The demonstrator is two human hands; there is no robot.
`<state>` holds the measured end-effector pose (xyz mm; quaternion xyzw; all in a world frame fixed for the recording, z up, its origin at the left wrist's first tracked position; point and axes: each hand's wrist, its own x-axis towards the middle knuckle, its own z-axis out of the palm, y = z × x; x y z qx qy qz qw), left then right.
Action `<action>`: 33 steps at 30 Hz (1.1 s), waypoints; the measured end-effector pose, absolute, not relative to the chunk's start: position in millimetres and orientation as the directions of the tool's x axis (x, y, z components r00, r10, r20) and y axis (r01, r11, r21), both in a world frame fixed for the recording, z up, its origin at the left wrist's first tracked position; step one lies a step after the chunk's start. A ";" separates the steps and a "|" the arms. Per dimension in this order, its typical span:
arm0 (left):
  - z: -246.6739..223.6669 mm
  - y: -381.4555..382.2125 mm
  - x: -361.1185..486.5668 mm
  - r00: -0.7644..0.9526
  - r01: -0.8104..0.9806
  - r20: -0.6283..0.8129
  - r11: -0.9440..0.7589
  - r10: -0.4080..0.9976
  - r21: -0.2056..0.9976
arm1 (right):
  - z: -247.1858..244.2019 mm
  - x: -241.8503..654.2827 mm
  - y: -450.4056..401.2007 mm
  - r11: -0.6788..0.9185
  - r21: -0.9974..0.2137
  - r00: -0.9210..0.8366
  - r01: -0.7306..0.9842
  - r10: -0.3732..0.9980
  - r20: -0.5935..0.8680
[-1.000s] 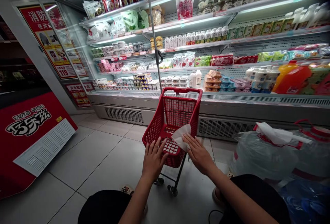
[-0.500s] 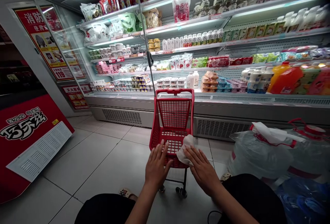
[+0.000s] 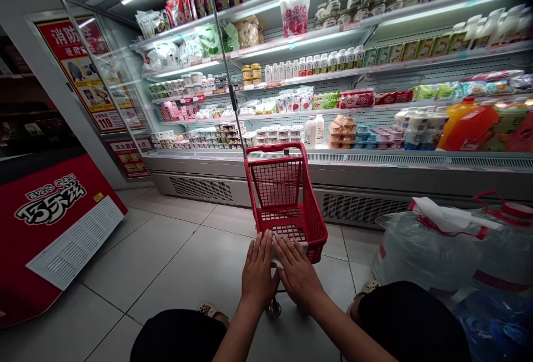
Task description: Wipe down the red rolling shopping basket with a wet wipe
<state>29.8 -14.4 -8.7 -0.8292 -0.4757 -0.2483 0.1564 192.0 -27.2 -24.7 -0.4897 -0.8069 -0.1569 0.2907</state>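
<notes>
In front of me a small red shopping cart (image 3: 310,201) stands turned at an angle. My right hand (image 3: 297,273) holds a white cloth (image 3: 303,246) against its near edge; the palm covers most of the cloth, and a bit shows beyond the fingers. My left hand (image 3: 259,273) lies flat at the cart's near left corner, fingers stretched out and close together, its tips beside the right hand's. The cart's basket shows only its red grid. Part of the lower frame and a wheel (image 3: 273,309) show below my hands.
A lit refrigerated shelf unit (image 3: 266,156) runs behind the cart, stocked with bottles, cups and bags. Large wrapped water jugs (image 3: 428,245) stand at the right. A red freezer chest (image 3: 95,190) is at the left. My knees flank the cart on the tiled floor (image 3: 166,256).
The cart has turned, its near end swinging right. My right hand has moved left with the cloth and now sits beside my left hand, which has shifted slightly right.
</notes>
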 end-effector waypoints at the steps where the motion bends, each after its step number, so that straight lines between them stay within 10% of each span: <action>1: -8.6 -14.6 27.2 0.431 0.865 0.560 -0.502 0.708 -0.031 | -24.9 194.7 -27.2 0.485 -0.020 -0.372 0.874 0.695 0.616; 14: -4.7 -31.9 43.3 0.484 0.839 0.537 -0.542 0.691 -0.058 | -41.1 285.5 -36.1 0.300 -0.083 -0.183 0.950 0.754 0.631; 33: 17.8 -7.6 26.6 0.610 0.762 0.526 -0.620 0.593 -0.185 | -34.1 294.9 -42.9 0.506 0.014 -0.430 0.862 0.717 0.548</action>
